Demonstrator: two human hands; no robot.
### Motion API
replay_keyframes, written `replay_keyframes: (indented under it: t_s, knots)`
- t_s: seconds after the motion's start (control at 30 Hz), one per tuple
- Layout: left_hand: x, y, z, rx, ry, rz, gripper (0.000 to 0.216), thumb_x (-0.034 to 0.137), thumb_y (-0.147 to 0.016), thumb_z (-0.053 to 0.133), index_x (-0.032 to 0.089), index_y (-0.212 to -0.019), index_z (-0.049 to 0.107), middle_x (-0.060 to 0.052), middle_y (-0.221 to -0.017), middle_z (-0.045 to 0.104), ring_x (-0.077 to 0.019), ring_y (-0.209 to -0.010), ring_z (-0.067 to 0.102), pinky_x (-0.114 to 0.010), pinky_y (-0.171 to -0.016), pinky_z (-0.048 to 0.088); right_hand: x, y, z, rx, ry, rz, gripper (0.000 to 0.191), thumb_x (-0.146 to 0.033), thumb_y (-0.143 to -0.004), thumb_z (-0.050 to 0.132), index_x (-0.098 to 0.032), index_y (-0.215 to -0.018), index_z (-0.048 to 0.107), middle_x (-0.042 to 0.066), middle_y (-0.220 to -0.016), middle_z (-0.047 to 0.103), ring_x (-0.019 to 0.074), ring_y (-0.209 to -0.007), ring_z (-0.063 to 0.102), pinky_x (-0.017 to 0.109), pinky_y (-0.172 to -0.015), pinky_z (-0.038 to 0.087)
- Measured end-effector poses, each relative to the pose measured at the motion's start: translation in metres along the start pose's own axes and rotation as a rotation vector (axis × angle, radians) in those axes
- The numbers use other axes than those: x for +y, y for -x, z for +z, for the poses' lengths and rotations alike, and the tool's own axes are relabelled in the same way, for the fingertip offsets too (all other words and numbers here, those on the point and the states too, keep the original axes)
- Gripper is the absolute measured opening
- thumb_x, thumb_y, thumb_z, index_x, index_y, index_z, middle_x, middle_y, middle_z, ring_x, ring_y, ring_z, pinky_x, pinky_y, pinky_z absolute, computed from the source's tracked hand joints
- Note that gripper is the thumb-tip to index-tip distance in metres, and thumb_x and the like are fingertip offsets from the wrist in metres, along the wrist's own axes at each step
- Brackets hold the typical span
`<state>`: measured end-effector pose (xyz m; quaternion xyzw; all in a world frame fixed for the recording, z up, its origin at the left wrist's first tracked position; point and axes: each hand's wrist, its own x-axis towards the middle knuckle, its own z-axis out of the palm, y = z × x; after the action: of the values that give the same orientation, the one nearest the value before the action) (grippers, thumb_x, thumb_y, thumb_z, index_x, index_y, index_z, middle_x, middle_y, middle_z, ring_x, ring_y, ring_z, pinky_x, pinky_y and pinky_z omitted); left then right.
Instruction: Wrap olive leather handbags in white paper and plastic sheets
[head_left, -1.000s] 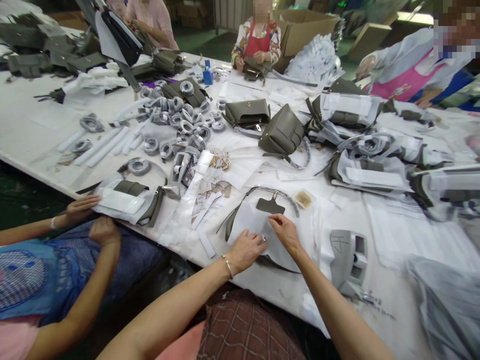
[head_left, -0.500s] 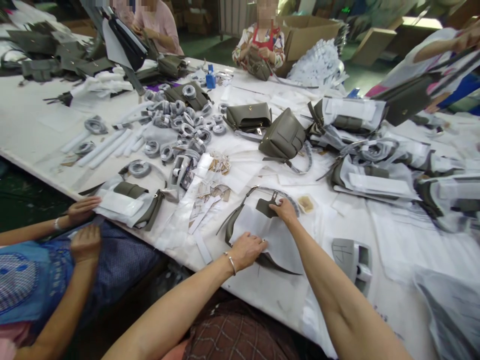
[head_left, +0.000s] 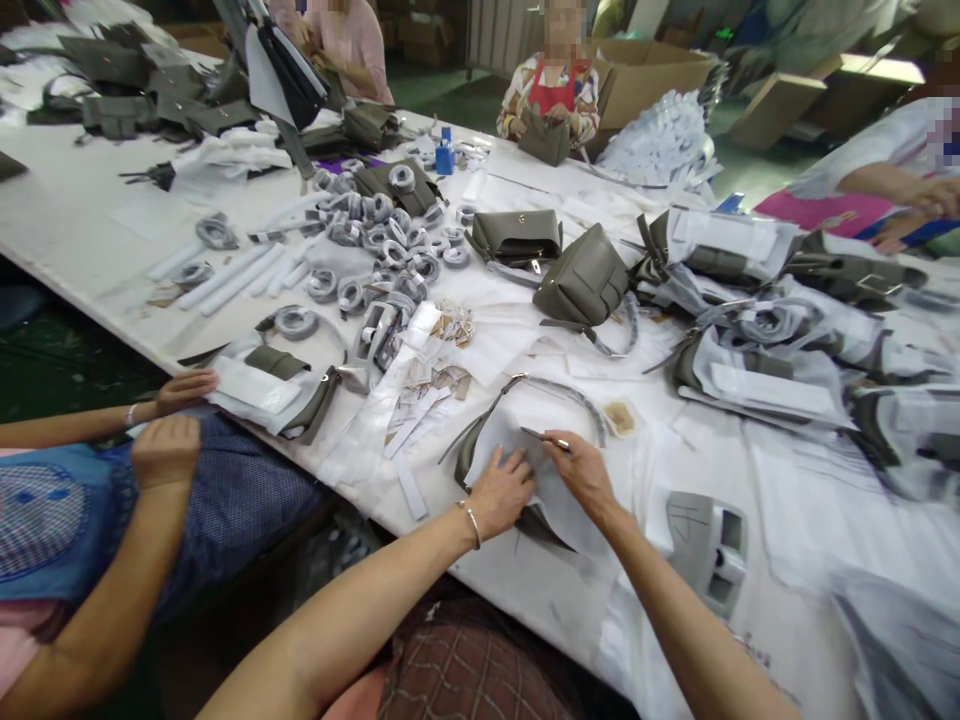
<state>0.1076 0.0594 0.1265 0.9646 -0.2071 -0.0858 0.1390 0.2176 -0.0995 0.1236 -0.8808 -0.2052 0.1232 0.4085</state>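
Olive bag [head_left: 480,455] under white wrap paper [head_left: 517,450], counter [head_left: 90,250] near edge, 6 o'clock. L hand [head_left: 504,490] flat pressing paper; R hand [head_left: 581,470] fingers pinching flap. Likely soft, light, floppy; best gripped at stiff edges w/ both hands.

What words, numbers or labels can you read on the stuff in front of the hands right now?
None can be read.
Grey tape dispenser: dark hand-drawn marks on its side, too blurred to read.
Small paper tags: too small to tell whether they carry print.
White paper under the left hand and right hand: no print shows.
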Motion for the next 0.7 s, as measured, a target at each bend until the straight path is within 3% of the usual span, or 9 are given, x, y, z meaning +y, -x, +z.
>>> replay_keyframes:
  t_s: [0.13,0.2,0.33,0.4,0.47,0.53,0.6,0.7]
  knots:
    - [-0.003,-0.002,0.002,-0.019,-0.016,-0.016,0.051,0.038,-0.077,0.075,0.017,-0.120,0.058,-0.016,-0.146,0.039,-0.0368,-0.141,0.024,-0.063,-0.110,0.024,0.005,0.033,0.020,0.127,0.013,-0.118,0.031,-0.041,-0.092,0.049,-0.023,-0.109,0.068,0.010,-0.116,0.069,0.0254,-0.110,0.063,0.047,-0.100,0.047]
    - [-0.004,-0.004,0.001,-0.061,0.002,-0.008,0.055,0.038,-0.076,0.076,0.018,-0.123,0.057,-0.016,-0.149,0.036,-0.0379,-0.140,0.026,-0.064,-0.109,0.025,0.005,0.032,0.020,0.173,0.053,-0.133,0.035,-0.039,-0.092,0.049,-0.021,-0.117,0.064,0.012,-0.121,0.067,0.0262,-0.113,0.060,0.048,-0.101,0.046]
    - [-0.011,-0.010,-0.004,-0.216,0.086,-0.014,0.070,0.044,-0.072,0.077,0.019,-0.132,0.050,-0.019,-0.154,0.029,-0.0411,-0.140,0.026,-0.068,-0.108,0.023,-0.003,0.019,0.005,0.393,0.142,-0.169,0.040,-0.035,-0.093,0.047,-0.018,-0.129,0.054,0.014,-0.127,0.061,0.0275,-0.121,0.053,0.050,-0.105,0.041]
    - [-0.017,-0.014,-0.009,-0.303,0.163,-0.004,0.079,0.058,-0.070,0.075,0.020,-0.134,0.048,-0.019,-0.155,0.026,-0.0420,-0.142,0.023,-0.068,-0.108,0.021,-0.005,0.017,0.004,0.341,0.164,-0.208,0.033,-0.032,-0.094,0.046,-0.020,-0.122,0.059,0.012,-0.118,0.065,0.0264,-0.115,0.056,0.047,-0.102,0.043]
    - [-0.027,-0.019,-0.015,-0.367,0.242,0.024,0.075,0.069,-0.075,0.064,0.022,-0.133,0.051,-0.017,-0.154,0.030,-0.0398,-0.142,0.026,-0.065,-0.108,0.025,-0.001,0.020,0.011,0.168,0.210,-0.222,0.027,-0.030,-0.094,0.046,-0.021,-0.113,0.063,0.011,-0.109,0.068,0.0266,-0.106,0.060,0.045,-0.097,0.046]
    - [-0.036,-0.026,-0.023,-0.383,0.288,0.073,0.052,0.062,-0.091,0.047,0.026,-0.128,0.055,-0.010,-0.146,0.045,-0.0314,-0.136,0.039,-0.055,-0.106,0.034,0.008,0.024,0.023,0.026,0.286,-0.194,0.027,-0.028,-0.092,0.047,-0.019,-0.111,0.065,0.012,-0.109,0.068,0.0283,-0.104,0.060,0.045,-0.094,0.047]
    - [-0.043,-0.035,-0.028,-0.347,0.277,0.094,0.036,0.046,-0.102,0.035,0.028,-0.120,0.060,-0.002,-0.126,0.062,-0.0206,-0.120,0.055,-0.040,-0.100,0.044,0.018,0.027,0.035,-0.015,0.357,-0.153,0.030,-0.025,-0.092,0.047,-0.016,-0.115,0.063,0.015,-0.116,0.066,0.0299,-0.109,0.058,0.046,-0.096,0.046]
    - [-0.045,-0.048,-0.029,-0.255,0.195,-0.002,0.030,0.036,-0.101,0.040,0.021,-0.111,0.064,-0.004,-0.107,0.068,-0.0187,-0.098,0.064,-0.031,-0.086,0.050,0.028,0.029,0.045,-0.008,0.396,-0.143,0.035,-0.027,-0.094,0.044,-0.013,-0.123,0.059,0.017,-0.122,0.063,0.0296,-0.113,0.055,0.045,-0.099,0.043]
